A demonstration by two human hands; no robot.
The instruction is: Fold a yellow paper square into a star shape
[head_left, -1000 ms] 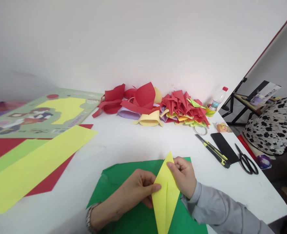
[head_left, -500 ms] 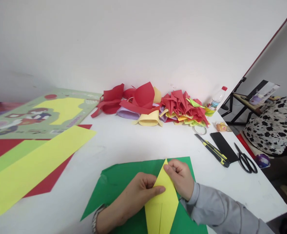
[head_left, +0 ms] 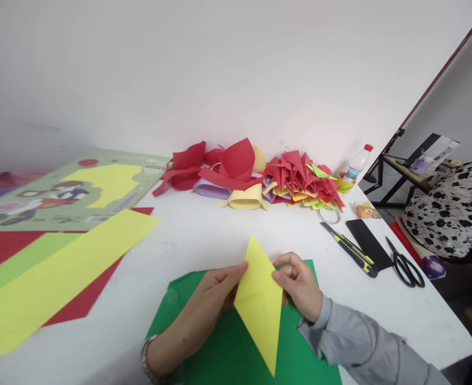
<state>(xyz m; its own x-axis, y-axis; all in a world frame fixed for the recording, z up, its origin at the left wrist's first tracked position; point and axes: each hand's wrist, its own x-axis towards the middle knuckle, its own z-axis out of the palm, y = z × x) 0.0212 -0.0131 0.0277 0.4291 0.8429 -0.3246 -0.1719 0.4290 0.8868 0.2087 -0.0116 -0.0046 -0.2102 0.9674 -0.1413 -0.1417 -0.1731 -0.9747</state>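
A yellow sheet of paper folded into a long diamond point(head_left: 258, 307) is held up with one point at the top and one at the bottom. My left hand point(head_left: 211, 299) pinches its left edge, thumb in front and the other fingers hidden behind. At the upper right edge, my right hand point(head_left: 299, 282) grips the same paper between thumb and fingers. Beneath both hands lies a green sheet point(head_left: 303, 347) on the white table. A faint crease crosses the middle of the diamond.
Yellow, green and red paper sheets point(head_left: 83, 262) lie at the left, near an illustrated board point(head_left: 111, 214). Red paper pieces point(head_left: 236, 163) and folded paper shapes point(head_left: 295, 176) line the wall. A bottle point(head_left: 356, 166), a utility knife point(head_left: 350, 250), a black strip point(head_left: 368, 243) and scissors point(head_left: 406, 264) stand or lie right.
The yellow paper has been lifted and turned; a plain face with no centre slit now shows. My left hand has moved up along its left edge, and my right hand grips the right edge.
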